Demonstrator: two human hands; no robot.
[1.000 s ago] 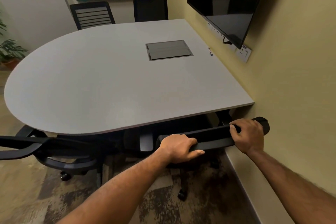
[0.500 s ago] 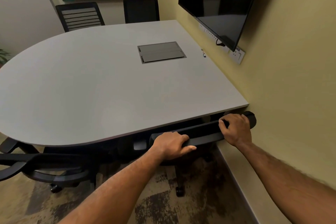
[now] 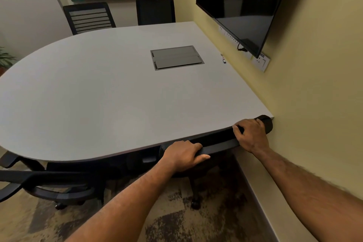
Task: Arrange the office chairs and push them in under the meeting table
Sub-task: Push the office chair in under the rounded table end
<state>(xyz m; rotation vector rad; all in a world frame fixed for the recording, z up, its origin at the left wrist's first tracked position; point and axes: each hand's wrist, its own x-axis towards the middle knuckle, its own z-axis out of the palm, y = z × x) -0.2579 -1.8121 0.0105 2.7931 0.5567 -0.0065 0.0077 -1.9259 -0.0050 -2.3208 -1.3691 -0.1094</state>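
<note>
The office chair [image 3: 218, 139] is tucked beneath the tabletop [image 3: 110, 94], with the top rail of its back right at the near edge. The left hand [image 3: 183, 156] curls over the rail's left part. The right hand [image 3: 252, 135] grips near its end, just beside the yellow wall [image 3: 314, 104]. A second chair [image 3: 51, 182] stands to the left, partly under the rim.

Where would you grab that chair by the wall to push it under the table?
By the top rail of its backrest, from behind, as the left hand and right hand do: it's a long level bar facing the person.
</note>
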